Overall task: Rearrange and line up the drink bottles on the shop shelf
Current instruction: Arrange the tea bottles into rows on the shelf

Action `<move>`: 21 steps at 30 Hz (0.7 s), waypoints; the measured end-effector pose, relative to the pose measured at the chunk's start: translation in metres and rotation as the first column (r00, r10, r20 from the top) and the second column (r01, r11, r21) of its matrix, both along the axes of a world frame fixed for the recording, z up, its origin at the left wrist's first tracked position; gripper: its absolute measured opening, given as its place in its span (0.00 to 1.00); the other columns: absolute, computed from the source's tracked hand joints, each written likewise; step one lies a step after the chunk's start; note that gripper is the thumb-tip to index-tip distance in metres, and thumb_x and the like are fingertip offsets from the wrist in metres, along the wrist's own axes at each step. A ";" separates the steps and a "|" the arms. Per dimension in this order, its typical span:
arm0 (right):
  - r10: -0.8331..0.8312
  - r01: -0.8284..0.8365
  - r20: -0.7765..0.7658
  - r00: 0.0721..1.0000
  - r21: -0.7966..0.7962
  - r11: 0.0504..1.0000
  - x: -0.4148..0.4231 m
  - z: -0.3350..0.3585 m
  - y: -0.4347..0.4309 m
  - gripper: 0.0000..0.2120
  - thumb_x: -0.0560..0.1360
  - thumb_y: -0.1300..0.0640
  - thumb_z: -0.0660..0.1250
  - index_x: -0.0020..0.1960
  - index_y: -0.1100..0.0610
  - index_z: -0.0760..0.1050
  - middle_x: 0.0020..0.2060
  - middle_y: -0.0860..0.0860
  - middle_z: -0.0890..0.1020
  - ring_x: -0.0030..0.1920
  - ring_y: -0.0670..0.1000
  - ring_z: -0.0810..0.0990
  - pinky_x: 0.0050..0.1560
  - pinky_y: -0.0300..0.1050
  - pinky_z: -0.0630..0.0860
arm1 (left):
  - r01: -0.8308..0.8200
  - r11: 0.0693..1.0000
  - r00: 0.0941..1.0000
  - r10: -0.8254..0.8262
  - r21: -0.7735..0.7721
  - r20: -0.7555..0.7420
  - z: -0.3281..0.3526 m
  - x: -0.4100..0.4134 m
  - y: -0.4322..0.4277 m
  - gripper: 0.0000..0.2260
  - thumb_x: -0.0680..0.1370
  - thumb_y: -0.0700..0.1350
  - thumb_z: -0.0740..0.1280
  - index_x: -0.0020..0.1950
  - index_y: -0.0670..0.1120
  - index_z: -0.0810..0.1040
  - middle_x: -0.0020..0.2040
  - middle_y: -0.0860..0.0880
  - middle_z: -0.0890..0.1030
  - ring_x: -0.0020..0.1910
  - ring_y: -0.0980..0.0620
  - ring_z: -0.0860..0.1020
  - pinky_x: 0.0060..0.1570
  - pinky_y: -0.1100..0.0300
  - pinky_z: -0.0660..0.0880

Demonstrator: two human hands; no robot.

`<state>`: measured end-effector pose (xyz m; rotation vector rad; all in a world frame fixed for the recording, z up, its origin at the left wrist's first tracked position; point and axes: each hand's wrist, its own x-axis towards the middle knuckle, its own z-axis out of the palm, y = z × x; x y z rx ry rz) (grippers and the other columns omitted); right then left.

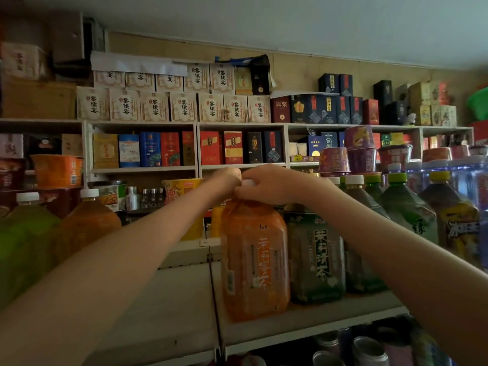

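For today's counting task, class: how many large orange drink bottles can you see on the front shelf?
2. The centre orange bottle, held at its cap by the left hand and right hand; the left orange bottle, beside a green bottle. Others may be hidden behind.

Dim room, white wall shelves packed with boxes.
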<state>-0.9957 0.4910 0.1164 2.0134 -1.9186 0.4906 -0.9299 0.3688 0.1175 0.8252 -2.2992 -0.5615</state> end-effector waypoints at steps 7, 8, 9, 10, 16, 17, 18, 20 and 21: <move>0.005 -0.004 0.045 0.999 -0.032 0.999 0.000 -0.004 0.000 0.14 0.78 0.48 0.58 0.38 0.53 0.71 0.32 0.48 0.74 0.30 0.45 0.72 0.32 0.36 0.66 | 0.282 0.958 0.959 -0.281 0.050 -0.017 -0.011 0.009 -0.007 0.11 0.78 0.42 0.63 0.59 0.40 0.74 0.52 0.38 0.78 0.44 0.47 0.75 0.45 0.55 0.72; -0.003 0.005 0.048 0.999 -0.036 0.999 0.000 -0.004 -0.001 0.14 0.78 0.49 0.58 0.37 0.53 0.71 0.31 0.48 0.74 0.30 0.45 0.71 0.32 0.37 0.65 | 0.291 0.955 0.957 -0.291 0.053 -0.014 -0.012 0.009 -0.010 0.12 0.77 0.43 0.64 0.60 0.41 0.73 0.53 0.38 0.78 0.45 0.47 0.76 0.44 0.56 0.73; -0.012 0.014 0.050 0.999 -0.041 0.999 0.000 -0.005 -0.001 0.14 0.78 0.49 0.58 0.36 0.53 0.70 0.31 0.48 0.73 0.29 0.45 0.70 0.32 0.37 0.65 | 0.301 0.952 0.954 -0.300 0.064 -0.016 -0.013 0.008 -0.011 0.13 0.77 0.44 0.64 0.61 0.42 0.73 0.54 0.39 0.79 0.46 0.47 0.77 0.44 0.57 0.74; -0.016 0.019 0.059 0.998 -0.044 0.999 0.000 -0.005 -0.002 0.13 0.78 0.49 0.58 0.36 0.53 0.70 0.31 0.48 0.73 0.29 0.45 0.70 0.32 0.37 0.64 | 0.308 0.948 0.951 -0.308 0.077 -0.020 -0.014 0.008 -0.011 0.14 0.77 0.45 0.64 0.62 0.45 0.72 0.53 0.42 0.79 0.48 0.48 0.78 0.44 0.58 0.76; 0.050 -0.042 0.162 0.986 -0.049 0.998 -0.004 -0.007 0.001 0.12 0.78 0.49 0.58 0.38 0.50 0.70 0.33 0.47 0.74 0.32 0.43 0.72 0.34 0.37 0.64 | 0.277 0.954 0.960 -0.280 0.118 0.011 -0.013 0.009 -0.007 0.19 0.77 0.49 0.66 0.66 0.49 0.69 0.55 0.47 0.79 0.53 0.49 0.79 0.55 0.52 0.77; 0.054 -0.046 0.173 0.983 -0.050 0.998 -0.004 -0.007 0.001 0.11 0.79 0.48 0.58 0.39 0.50 0.70 0.34 0.47 0.74 0.32 0.43 0.72 0.34 0.37 0.65 | 0.277 0.952 0.959 -0.282 0.127 0.025 -0.012 0.011 -0.005 0.20 0.77 0.48 0.66 0.68 0.49 0.68 0.57 0.46 0.78 0.54 0.48 0.79 0.56 0.51 0.77; 0.055 -0.048 0.173 0.983 -0.047 0.998 -0.004 -0.007 0.001 0.11 0.79 0.48 0.58 0.40 0.51 0.71 0.34 0.47 0.75 0.33 0.43 0.73 0.34 0.37 0.66 | 0.281 0.950 0.957 -0.287 0.135 0.030 -0.012 0.013 -0.004 0.20 0.78 0.46 0.65 0.69 0.48 0.66 0.57 0.45 0.78 0.55 0.48 0.79 0.55 0.52 0.78; 0.064 -0.060 0.152 0.986 -0.031 0.998 -0.003 -0.006 0.003 0.11 0.79 0.47 0.58 0.45 0.52 0.73 0.36 0.46 0.76 0.35 0.43 0.74 0.35 0.37 0.67 | 0.288 0.948 0.955 -0.295 0.133 0.030 -0.011 0.017 -0.002 0.22 0.79 0.43 0.63 0.72 0.47 0.63 0.57 0.45 0.77 0.53 0.49 0.79 0.48 0.56 0.79; 0.072 -0.069 0.146 0.987 -0.022 0.997 -0.003 -0.005 0.004 0.11 0.79 0.47 0.57 0.47 0.52 0.73 0.36 0.46 0.76 0.34 0.43 0.75 0.35 0.37 0.67 | 0.282 0.953 0.957 -0.287 0.116 0.036 -0.012 0.019 -0.001 0.23 0.79 0.42 0.62 0.73 0.47 0.62 0.56 0.46 0.78 0.51 0.51 0.78 0.44 0.59 0.78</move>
